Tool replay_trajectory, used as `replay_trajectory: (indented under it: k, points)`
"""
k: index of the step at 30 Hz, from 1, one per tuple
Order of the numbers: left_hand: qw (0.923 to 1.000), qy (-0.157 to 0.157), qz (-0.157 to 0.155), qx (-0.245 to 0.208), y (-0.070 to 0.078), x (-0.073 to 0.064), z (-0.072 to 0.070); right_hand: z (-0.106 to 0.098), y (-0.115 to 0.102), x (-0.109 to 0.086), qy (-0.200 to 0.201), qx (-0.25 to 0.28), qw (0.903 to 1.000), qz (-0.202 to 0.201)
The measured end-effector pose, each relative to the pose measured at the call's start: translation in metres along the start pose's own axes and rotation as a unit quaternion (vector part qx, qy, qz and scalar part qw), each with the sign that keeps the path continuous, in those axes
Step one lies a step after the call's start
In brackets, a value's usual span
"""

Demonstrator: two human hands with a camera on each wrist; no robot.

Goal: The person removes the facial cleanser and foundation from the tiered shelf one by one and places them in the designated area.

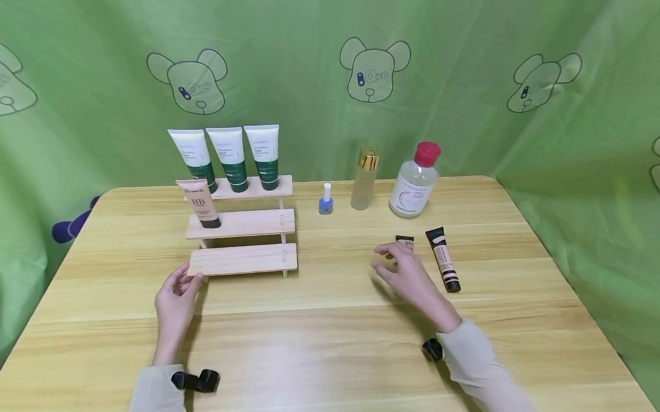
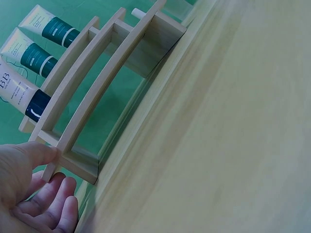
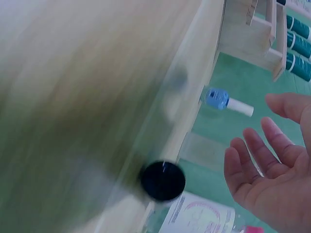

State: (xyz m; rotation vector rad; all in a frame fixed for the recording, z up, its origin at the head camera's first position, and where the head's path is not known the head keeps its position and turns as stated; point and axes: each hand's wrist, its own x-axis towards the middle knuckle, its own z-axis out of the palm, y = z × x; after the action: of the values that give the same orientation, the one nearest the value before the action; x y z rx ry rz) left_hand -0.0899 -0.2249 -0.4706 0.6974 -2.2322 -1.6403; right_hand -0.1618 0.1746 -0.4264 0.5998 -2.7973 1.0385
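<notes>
My left hand (image 1: 175,300) pinches the left end of the lowest step of a three-tier wooden rack (image 1: 241,260), thumb over the board and fingers beneath it, as the left wrist view (image 2: 41,189) shows. A pink BB cream tube (image 1: 199,203) stands cap-down at the left of the middle step. Three white-and-green tubes (image 1: 229,156) fill the top step. Over the table at right, my right hand (image 1: 410,280) has loosely bent fingers and nothing in its grasp. It partly hides a small black-ended tube (image 1: 404,240). Beside it lies a longer black-and-pink tube (image 1: 444,260).
Behind, a blue nail polish bottle (image 1: 325,204), a gold-capped bottle (image 1: 363,186) and a red-capped clear bottle (image 1: 413,189) stand in a row on the wooden table (image 1: 299,343). A green curtain (image 1: 293,59) hangs along the table's back edge.
</notes>
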Motion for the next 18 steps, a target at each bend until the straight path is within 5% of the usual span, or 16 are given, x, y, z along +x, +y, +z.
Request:
replay_trajectory:
  k: [18]
  points:
    - [1.0000, 0.000, 0.005, -0.006, -0.001, 0.000, 0.000, 0.038, -0.039, 0.030, -0.017, 0.037, 0.9971, -0.065]
